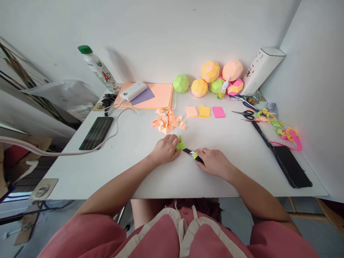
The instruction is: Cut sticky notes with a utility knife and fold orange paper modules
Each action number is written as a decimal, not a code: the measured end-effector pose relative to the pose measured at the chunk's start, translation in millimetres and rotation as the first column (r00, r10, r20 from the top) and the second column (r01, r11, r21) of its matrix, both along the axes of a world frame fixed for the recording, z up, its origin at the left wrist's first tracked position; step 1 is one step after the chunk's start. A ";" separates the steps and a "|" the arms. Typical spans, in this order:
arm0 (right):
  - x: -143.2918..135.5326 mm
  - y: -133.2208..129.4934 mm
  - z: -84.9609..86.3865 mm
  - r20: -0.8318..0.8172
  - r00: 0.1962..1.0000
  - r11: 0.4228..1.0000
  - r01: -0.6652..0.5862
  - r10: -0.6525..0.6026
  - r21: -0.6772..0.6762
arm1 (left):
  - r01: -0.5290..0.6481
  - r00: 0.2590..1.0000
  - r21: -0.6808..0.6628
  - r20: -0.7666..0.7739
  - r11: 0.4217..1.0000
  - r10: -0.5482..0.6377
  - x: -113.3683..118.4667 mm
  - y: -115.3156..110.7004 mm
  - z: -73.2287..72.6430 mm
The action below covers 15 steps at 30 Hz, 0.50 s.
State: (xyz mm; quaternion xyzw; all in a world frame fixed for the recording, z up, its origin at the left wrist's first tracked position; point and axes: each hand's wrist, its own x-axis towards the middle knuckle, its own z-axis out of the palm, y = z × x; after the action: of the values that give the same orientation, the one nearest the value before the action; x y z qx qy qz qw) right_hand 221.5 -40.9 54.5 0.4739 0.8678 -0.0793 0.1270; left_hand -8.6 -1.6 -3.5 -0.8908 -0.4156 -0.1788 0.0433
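Near the middle of the white table, my left hand (167,149) is closed on a piece of green paper (181,143). My right hand (213,162) grips the handle of a black and yellow craft knife (195,155), whose dark blade end reaches the green paper. Just beyond my left hand lies a pile of folded peach paper pieces (167,122). Behind it to the right are small stacks of peach paper (191,112), yellow paper (204,111) and pink paper (218,112).
Paper balls (210,72) and a glue bottle (223,89) stand near the wall. Scissors (247,114), paper scraps and a black case (291,166) lie right. On the left are a phone (96,133), a power bank (133,91), its cable and a spray bottle (100,70).
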 end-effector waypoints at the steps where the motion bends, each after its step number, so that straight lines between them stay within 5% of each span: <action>1: 0.8 -0.1 1.2 0.009 1.000 1.000 0.007 -0.007 0.002 | 0.000 1.000 -0.004 -0.004 1.000 0.000 0.0 0.0 -0.1; 15: -8.8 6.5 -1.3 0.016 1.000 1.000 0.027 -0.027 -0.004 | 0.012 1.000 0.014 -0.001 1.000 -0.012 0.2 0.3 1.8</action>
State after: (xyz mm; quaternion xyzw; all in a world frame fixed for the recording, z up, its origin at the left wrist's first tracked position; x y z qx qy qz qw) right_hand 212.7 -34.4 53.3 0.4860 0.8601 -0.0789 0.1336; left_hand -8.4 -1.4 -1.7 -0.8931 -0.4088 -0.1814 0.0487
